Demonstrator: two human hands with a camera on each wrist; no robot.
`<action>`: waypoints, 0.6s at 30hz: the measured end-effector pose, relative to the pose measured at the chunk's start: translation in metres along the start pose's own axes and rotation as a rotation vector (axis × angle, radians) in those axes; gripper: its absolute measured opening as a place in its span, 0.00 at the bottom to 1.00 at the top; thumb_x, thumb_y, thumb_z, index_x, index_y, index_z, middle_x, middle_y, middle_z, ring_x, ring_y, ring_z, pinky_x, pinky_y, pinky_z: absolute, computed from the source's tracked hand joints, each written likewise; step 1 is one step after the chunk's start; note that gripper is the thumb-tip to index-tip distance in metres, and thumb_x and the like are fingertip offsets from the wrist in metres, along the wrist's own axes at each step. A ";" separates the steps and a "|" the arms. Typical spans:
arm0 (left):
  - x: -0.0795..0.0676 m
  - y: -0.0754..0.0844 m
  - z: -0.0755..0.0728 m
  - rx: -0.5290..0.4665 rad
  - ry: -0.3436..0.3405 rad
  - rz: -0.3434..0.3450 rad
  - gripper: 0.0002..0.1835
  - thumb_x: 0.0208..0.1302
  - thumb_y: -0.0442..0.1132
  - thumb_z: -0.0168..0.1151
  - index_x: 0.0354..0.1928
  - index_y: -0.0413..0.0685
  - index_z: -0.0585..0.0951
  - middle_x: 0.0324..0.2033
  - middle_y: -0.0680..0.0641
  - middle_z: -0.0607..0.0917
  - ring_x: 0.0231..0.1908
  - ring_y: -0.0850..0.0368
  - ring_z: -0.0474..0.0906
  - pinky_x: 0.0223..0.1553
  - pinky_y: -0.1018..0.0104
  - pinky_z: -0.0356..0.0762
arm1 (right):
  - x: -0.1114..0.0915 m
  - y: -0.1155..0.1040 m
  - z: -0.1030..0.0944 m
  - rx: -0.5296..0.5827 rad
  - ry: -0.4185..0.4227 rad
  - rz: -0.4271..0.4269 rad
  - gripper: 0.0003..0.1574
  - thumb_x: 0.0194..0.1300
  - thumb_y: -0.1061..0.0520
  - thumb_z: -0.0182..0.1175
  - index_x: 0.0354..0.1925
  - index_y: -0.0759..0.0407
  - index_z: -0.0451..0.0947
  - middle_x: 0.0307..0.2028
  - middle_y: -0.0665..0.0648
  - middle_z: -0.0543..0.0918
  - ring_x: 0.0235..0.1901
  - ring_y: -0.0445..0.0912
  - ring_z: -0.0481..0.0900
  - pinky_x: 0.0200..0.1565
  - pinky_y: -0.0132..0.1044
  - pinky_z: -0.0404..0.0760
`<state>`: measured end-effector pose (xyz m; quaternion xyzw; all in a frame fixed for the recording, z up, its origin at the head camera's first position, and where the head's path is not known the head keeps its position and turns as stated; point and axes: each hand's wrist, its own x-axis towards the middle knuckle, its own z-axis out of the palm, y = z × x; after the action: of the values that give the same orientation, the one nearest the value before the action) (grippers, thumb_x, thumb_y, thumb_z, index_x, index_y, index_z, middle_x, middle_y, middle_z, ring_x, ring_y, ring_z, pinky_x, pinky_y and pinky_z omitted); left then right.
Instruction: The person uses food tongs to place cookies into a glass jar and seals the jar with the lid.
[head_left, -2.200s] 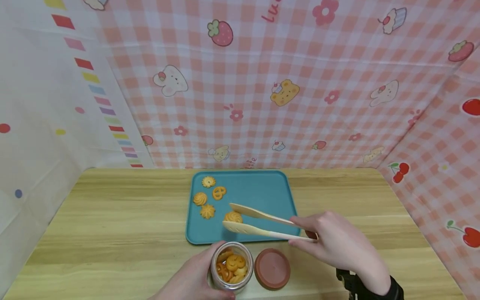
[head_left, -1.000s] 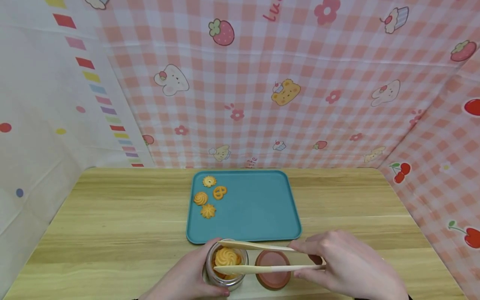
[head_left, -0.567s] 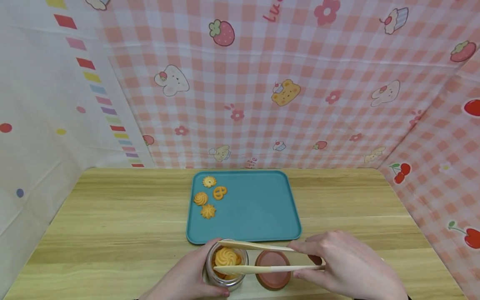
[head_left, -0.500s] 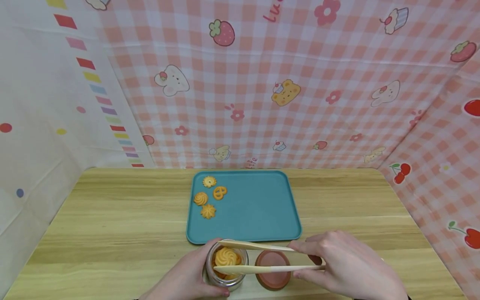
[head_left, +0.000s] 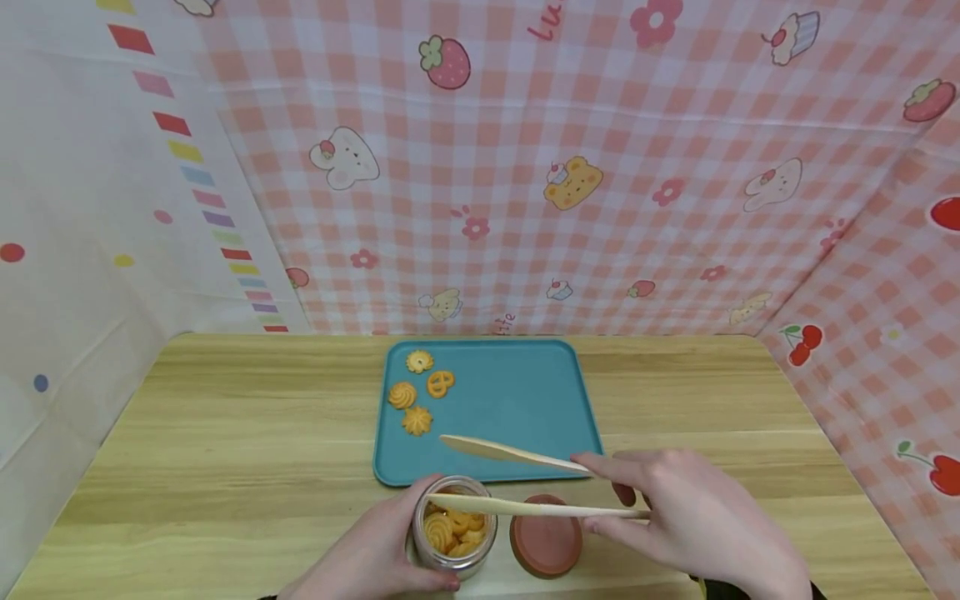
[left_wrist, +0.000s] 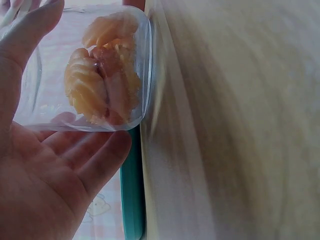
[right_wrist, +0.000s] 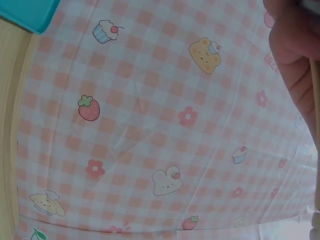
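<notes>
My left hand (head_left: 367, 542) grips a clear glass jar (head_left: 474, 567) at the table's front. Golden swirl and pretzel-like cookies (head_left: 441, 531) lie in the jar; through its side in the left wrist view, several cookies (left_wrist: 85, 85) rest at the bottom. My right hand (head_left: 675, 512) holds wooden tongs (head_left: 502, 507) between thumb and fingers. The tongs stand spread with nothing between them: one arm crosses above the jar's mouth, the other reaches over the tray's front edge. In the right wrist view, the right hand (right_wrist: 295, 55) shows only partly.
A teal tray (head_left: 517, 400) lies behind the jar, with a pretzel cookie (head_left: 440, 383) and swirl and flower-shaped cookies (head_left: 417, 420) on its left side. A reddish-brown lid (head_left: 547, 542) lies right of the jar, partly under the tongs. Checked cloth (head_left: 480, 167) hangs behind the table.
The tongs carried a swirl cookie from the tray to the jar and let it go inside. Since then they have spread wider and risen slightly off the jar. The left hand stays on the jar.
</notes>
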<state>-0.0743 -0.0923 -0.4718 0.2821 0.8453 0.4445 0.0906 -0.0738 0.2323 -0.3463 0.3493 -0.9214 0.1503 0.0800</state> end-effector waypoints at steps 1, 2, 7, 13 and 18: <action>0.000 0.000 0.000 0.003 0.001 -0.002 0.46 0.41 0.58 0.76 0.65 0.70 0.64 0.52 0.66 0.76 0.50 0.67 0.74 0.53 0.62 0.72 | 0.001 0.001 0.001 0.001 0.005 0.013 0.29 0.57 0.34 0.63 0.53 0.41 0.82 0.22 0.31 0.62 0.17 0.28 0.56 0.19 0.19 0.57; 0.000 0.000 0.000 0.011 0.003 -0.001 0.46 0.41 0.58 0.76 0.65 0.69 0.65 0.52 0.65 0.76 0.49 0.67 0.74 0.53 0.62 0.72 | 0.002 0.002 0.001 -0.001 0.010 0.024 0.28 0.56 0.34 0.63 0.53 0.42 0.82 0.22 0.31 0.62 0.17 0.28 0.55 0.18 0.20 0.57; 0.000 0.000 0.001 0.023 0.013 0.001 0.46 0.40 0.59 0.76 0.64 0.66 0.66 0.52 0.64 0.76 0.51 0.66 0.73 0.55 0.62 0.71 | 0.007 0.005 0.005 -0.020 0.011 0.076 0.27 0.58 0.32 0.61 0.51 0.42 0.83 0.20 0.32 0.62 0.16 0.28 0.54 0.17 0.22 0.57; 0.000 -0.002 0.001 0.025 0.026 0.030 0.46 0.39 0.57 0.77 0.65 0.68 0.66 0.54 0.64 0.76 0.53 0.66 0.73 0.56 0.61 0.71 | 0.013 0.009 0.011 -0.025 -0.011 0.112 0.28 0.59 0.31 0.59 0.52 0.41 0.83 0.19 0.32 0.63 0.15 0.29 0.54 0.17 0.24 0.56; 0.000 -0.003 0.001 0.008 0.015 0.015 0.47 0.39 0.57 0.77 0.65 0.69 0.65 0.55 0.64 0.76 0.54 0.66 0.72 0.57 0.61 0.70 | 0.020 0.013 0.020 -0.027 -0.042 0.128 0.29 0.59 0.32 0.60 0.51 0.44 0.83 0.17 0.34 0.62 0.15 0.30 0.56 0.18 0.25 0.57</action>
<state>-0.0752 -0.0928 -0.4750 0.2852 0.8456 0.4440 0.0798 -0.0978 0.2223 -0.3626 0.2918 -0.9453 0.1352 0.0555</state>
